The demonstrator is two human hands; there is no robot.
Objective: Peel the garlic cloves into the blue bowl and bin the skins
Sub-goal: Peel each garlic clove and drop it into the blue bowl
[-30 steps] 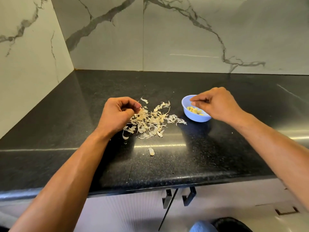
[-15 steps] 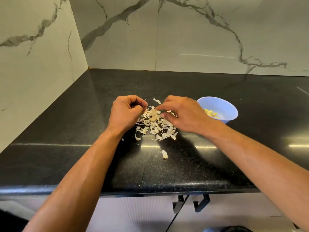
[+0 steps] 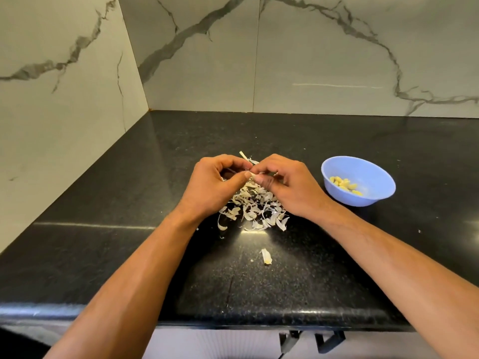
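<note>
- Two marble-patterned walls (image 3: 337,60) meet in a corner behind a black speckled tabletop (image 3: 129,203).
- Both forearms reach in from the near edge, and the hands meet over the middle of the tabletop.
- Left hand (image 3: 220,182): fingers curled, thumb and fingertips pinching a small garlic clove (image 3: 252,174) shared with the other hand.
- Right hand (image 3: 287,185): fingers curled, pinching the same clove from the opposite side; the thumbs are almost touching.
- Blue bowl (image 3: 363,169): upright on the tabletop, just right of the right hand, holding a small heap of peeled cloves (image 3: 346,185).
- Pile of skins (image 3: 255,211): pale papery scraps spread directly under the hands.
- Single skin scrap (image 3: 266,256): lying apart, nearer the tabletop's front edge.
</note>
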